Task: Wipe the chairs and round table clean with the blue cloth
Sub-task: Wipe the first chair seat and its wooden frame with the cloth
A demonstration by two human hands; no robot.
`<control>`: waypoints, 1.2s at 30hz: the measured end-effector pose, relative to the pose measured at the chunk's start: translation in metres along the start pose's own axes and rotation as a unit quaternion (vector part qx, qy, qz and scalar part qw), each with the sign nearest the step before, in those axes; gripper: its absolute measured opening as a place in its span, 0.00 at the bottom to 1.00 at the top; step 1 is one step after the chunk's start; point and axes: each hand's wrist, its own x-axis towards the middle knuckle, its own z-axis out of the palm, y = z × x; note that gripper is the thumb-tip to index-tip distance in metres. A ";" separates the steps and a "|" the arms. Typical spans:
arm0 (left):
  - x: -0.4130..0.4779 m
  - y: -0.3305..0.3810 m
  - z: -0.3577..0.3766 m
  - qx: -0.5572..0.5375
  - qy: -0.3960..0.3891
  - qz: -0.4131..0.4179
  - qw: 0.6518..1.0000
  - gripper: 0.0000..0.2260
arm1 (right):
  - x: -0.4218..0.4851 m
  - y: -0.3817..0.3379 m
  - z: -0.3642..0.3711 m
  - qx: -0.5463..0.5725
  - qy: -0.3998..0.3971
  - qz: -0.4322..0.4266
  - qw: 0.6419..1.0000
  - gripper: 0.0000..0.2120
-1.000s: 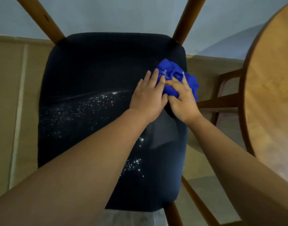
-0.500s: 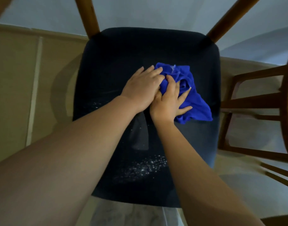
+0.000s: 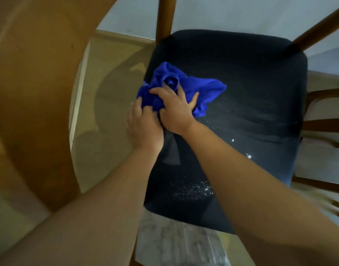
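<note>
The blue cloth (image 3: pixel 201 89) lies bunched on the left part of a chair's dark navy seat (image 3: pixel 251 89). My right hand (image 3: pixel 174 112) presses down on it with fingers spread wide, fingertips sunk in its folds. Just to the left, my left hand (image 3: pixel 143 127) lies at the seat's left edge, its fingertips touching the cloth's near-left corner. White specks (image 3: pixel 193 189) are scattered over the near part of the seat, with a few more (image 3: pixel 248 156) further right. A loose end of the cloth trails to the right of my right hand.
The chair's wooden back posts (image 3: pixel 164 18) rise at the far side. A large curved wooden surface (image 3: pixel 30 93), blurred, fills the left of the view. Wooden rails of another chair (image 3: pixel 326 125) stand at the right. Beige floor tiles (image 3: pixel 107 112) show between.
Both hands have slid the cloth from the seat's right side across to its left edge. The view has swung left, so the wooden surface now fills the left.
</note>
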 end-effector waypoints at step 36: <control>-0.104 0.195 0.105 0.209 -0.205 0.376 0.879 0.22 | -0.156 0.235 -0.080 0.185 0.235 0.158 0.941 0.23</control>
